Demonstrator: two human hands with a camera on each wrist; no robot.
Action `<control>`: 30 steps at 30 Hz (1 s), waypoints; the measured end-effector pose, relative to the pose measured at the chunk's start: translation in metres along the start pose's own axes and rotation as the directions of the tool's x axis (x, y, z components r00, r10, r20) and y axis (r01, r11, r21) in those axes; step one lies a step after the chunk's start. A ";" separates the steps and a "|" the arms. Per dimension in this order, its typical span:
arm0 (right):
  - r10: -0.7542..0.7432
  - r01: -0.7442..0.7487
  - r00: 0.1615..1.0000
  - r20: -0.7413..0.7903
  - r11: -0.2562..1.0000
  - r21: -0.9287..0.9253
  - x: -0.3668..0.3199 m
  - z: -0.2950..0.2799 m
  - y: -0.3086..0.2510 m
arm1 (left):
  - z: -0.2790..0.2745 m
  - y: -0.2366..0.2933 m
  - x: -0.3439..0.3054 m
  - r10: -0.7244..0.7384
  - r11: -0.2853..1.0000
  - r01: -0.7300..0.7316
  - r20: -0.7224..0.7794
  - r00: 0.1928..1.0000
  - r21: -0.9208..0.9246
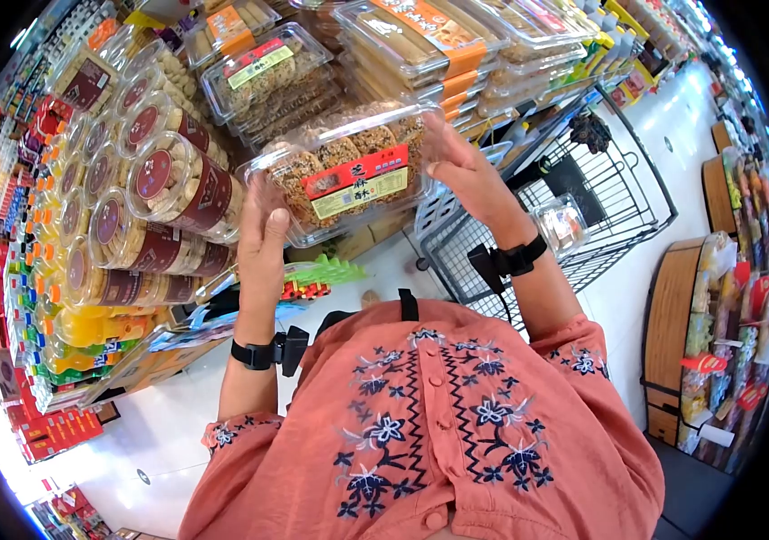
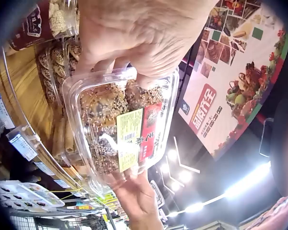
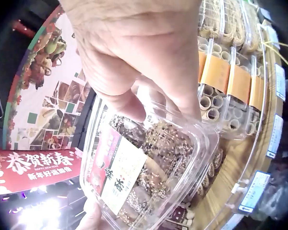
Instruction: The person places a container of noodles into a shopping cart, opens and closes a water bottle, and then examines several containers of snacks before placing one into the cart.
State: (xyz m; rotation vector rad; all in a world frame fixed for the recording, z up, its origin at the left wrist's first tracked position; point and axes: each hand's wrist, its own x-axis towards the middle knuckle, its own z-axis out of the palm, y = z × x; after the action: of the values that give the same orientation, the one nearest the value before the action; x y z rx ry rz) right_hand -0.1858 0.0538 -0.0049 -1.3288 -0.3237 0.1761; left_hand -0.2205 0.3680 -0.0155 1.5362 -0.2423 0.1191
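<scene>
A clear plastic box of sesame-coated pastries [image 1: 348,171] with a red and yellow label is held up between both hands in the head view. The left hand [image 1: 263,247] grips its left end, thumb on the near edge. On its right end the right hand [image 1: 470,171] has a grip, thumb at the side. In the left wrist view the left hand [image 2: 139,38] holds the box [image 2: 103,129] by one end, and the other hand shows at the far end. The right wrist view has the right hand [image 3: 139,52] pinching the box [image 3: 158,148] at its rim.
Stacked round tubs [image 1: 168,180] stand at the left, and more pastry boxes [image 1: 267,72] lie stacked beyond the hands. A shopping cart [image 1: 573,198] holding a few items is at the right. A wooden display stand [image 1: 677,315] stands farther right.
</scene>
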 end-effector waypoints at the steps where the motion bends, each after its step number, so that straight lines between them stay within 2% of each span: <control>1: -0.001 0.001 1.000 -0.016 1.000 -0.003 0.000 0.000 0.003 | -0.002 -0.005 -0.001 0.008 1.000 -0.008 -0.004 1.000 0.013; 5: -0.013 0.008 0.998 -0.065 0.997 -0.075 0.000 -0.001 0.006 | -0.002 -0.009 -0.004 -0.009 1.000 0.009 -0.008 1.000 0.002; 9: 0.008 -0.008 0.997 -0.083 1.000 -0.009 0.001 -0.005 0.016 | -0.001 -0.007 -0.004 -0.033 0.999 0.032 0.025 0.999 0.002; 12: 0.024 -0.026 0.996 -0.082 0.999 -0.025 0.002 -0.008 0.021 | 0.006 0.001 -0.005 0.006 1.000 -0.005 -0.011 1.000 0.027; 15: 0.055 -0.060 0.996 -0.070 0.996 -0.070 0.002 -0.005 0.015 | 0.000 -0.011 0.000 -0.026 0.998 0.026 -0.001 1.000 0.055; 17: 0.051 -0.055 0.997 -0.053 0.995 -0.079 0.004 -0.005 0.016 | -0.004 -0.016 0.007 0.003 0.992 -0.005 0.013 1.000 0.126; 20: 0.134 -0.134 0.991 -0.008 0.989 -0.070 0.007 -0.009 0.018 | 0.005 0.007 0.010 -0.099 0.990 0.102 -0.039 0.994 0.093; 23: 0.104 -0.105 0.994 -0.022 0.991 -0.086 0.009 0.002 0.012 | -0.003 -0.006 0.013 -0.210 0.976 0.212 -0.060 0.976 0.039; 26: 0.221 -0.226 0.974 -0.051 0.940 -0.257 0.011 0.003 -0.001 | -0.006 -0.011 0.011 -0.305 0.951 0.308 -0.097 0.947 0.011; 27: 0.241 -0.251 0.968 -0.072 0.934 -0.253 0.013 0.004 -0.001 | -0.006 -0.009 0.011 -0.336 0.941 0.338 -0.118 0.935 0.003; 30: 0.280 -0.303 0.951 -0.131 0.930 -0.210 0.019 0.007 0.004 | -0.013 -0.034 0.013 -0.318 0.944 0.307 -0.091 0.944 -0.119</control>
State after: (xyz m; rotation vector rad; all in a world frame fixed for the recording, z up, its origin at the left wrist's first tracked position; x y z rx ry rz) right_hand -0.1694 0.0667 -0.0046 -1.6058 -0.0601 0.3298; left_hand -0.1995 0.3789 -0.0463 1.4406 0.0842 -0.0611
